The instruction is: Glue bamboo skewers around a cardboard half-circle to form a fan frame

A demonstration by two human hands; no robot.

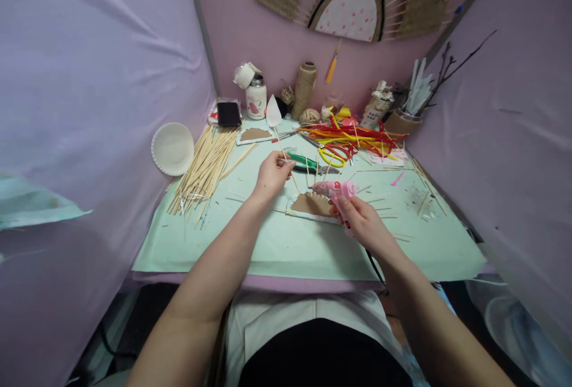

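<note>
My left hand (273,173) is closed in a pinch around a thin wooden stick (293,180). The stick's lower end meets the curved edge of a brown half-round cardboard piece (310,204) with a pale border. Its upper part runs up to a white leaf-shaped piece (273,111). In my right hand (360,215) is a pink glue gun (339,189), gripped by the handle, its nozzle pointing left just above the cardboard. Several short sticks fan out from the cardboard's edge. Green-handled cutters (308,163) lie just behind it.
A pile of wooden sticks (205,166) lies left, near a white scalloped dish (172,149) and a phone (229,114). Behind stand a white bottle (256,99) and a twine spool (305,89). Yellow-handled scissors (332,156) lie by red and orange strips (348,136). Fabric walls enclose the table.
</note>
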